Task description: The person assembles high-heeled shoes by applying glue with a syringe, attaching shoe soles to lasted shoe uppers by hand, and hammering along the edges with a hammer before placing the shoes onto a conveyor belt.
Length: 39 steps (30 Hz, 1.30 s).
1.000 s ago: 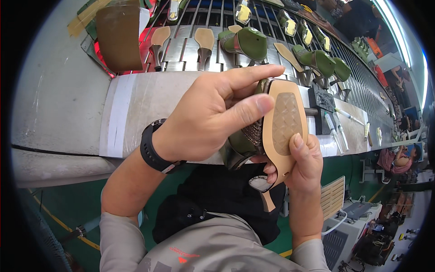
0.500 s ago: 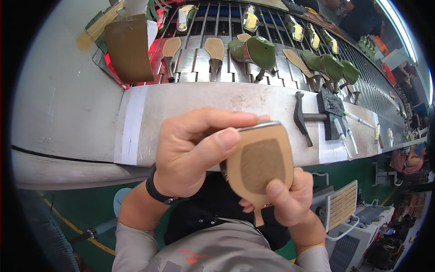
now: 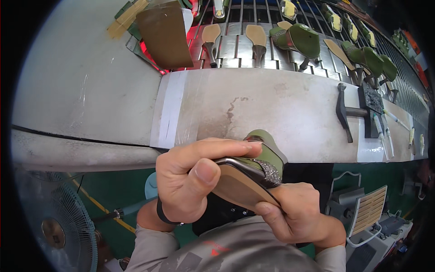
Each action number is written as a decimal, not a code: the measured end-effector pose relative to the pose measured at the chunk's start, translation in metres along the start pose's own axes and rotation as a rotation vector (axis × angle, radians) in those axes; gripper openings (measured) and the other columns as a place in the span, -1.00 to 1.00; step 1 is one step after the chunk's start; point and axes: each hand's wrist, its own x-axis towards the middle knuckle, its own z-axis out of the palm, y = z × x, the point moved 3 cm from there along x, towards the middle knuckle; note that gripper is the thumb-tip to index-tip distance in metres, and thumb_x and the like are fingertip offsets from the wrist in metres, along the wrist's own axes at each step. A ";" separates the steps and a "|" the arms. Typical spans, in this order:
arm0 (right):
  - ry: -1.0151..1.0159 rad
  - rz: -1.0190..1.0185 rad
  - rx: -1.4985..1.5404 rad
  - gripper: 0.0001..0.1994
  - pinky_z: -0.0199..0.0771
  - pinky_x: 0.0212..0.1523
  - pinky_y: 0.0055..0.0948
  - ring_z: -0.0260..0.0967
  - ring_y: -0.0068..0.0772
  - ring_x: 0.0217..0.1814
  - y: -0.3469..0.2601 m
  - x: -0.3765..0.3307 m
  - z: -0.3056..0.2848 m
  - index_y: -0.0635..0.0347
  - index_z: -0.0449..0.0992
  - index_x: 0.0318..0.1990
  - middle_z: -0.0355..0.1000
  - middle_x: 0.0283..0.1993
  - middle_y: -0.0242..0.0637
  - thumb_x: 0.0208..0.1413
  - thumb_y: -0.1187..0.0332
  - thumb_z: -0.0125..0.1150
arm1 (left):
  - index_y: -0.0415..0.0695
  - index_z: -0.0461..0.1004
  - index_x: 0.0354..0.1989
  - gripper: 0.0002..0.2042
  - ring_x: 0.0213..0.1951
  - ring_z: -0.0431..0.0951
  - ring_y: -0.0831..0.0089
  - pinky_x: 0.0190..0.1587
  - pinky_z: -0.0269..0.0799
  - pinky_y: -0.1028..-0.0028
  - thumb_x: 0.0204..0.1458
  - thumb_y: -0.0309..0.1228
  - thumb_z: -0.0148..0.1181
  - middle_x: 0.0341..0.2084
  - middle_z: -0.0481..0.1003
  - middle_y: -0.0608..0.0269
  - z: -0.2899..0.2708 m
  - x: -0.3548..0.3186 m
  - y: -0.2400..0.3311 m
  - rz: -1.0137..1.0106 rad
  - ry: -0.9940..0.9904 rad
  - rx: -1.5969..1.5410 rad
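Note:
Between my hands, over the near edge of the bench, is a green shoe [image 3: 269, 152] with a glittery silver band. It is tilted, so its tan sole [image 3: 235, 186] faces partly toward me. My left hand [image 3: 188, 181] grips the sole's rounded front end, thumb on the underside and fingers stretched over the top edge. My right hand [image 3: 297, 211] is closed around the narrower end at the right, its thumb against the sole. The part of the shoe inside my right hand is hidden.
Beyond the bench [image 3: 281, 99] runs a metal conveyor [image 3: 235, 45] carrying green shoes [image 3: 303, 41] and heeled tan soles [image 3: 257, 38]. A hammer [image 3: 343, 111], a black block [image 3: 372, 104] and several syringes [image 3: 380, 136] lie at right. A brown board [image 3: 164, 36] leans far left; a fan [image 3: 59, 226] stands below.
The shoe has turned in my hands: its sole faced me almost flat, and now its green upper and glitter band show. My right hand has shifted up along it. The view has swung left.

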 end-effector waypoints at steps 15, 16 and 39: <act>-0.022 0.063 0.026 -0.81 0.38 -0.64 -0.26 0.39 -0.18 -0.67 0.000 0.020 -0.001 0.25 0.51 -0.30 0.35 -0.63 -0.24 0.25 0.37 0.41 | -0.34 0.49 -0.13 -0.62 -0.13 0.76 0.05 -0.02 0.71 0.17 0.15 -0.26 0.47 -0.29 0.67 -0.13 -0.001 0.007 0.006 0.107 0.167 0.458; -0.026 0.052 0.054 -0.81 0.40 -0.62 -0.24 0.40 -0.16 -0.67 0.002 0.021 -0.001 0.24 0.52 -0.29 0.35 -0.63 -0.23 0.26 0.36 0.41 | -0.35 0.51 -0.11 -0.68 -0.12 0.76 0.12 -0.02 0.69 0.24 0.14 -0.38 0.46 -0.27 0.69 -0.11 -0.004 0.008 0.005 0.084 0.187 0.395; 0.080 0.025 0.028 -0.73 0.37 -0.56 -0.18 0.40 -0.06 -0.59 0.050 0.019 0.001 0.17 0.45 -0.41 0.37 -0.59 -0.19 0.26 0.31 0.40 | -0.34 0.49 -0.07 -0.70 -0.19 0.75 0.07 -0.06 0.72 0.15 0.21 -0.35 0.36 -0.27 0.66 -0.12 -0.037 0.019 -0.009 0.022 0.312 0.182</act>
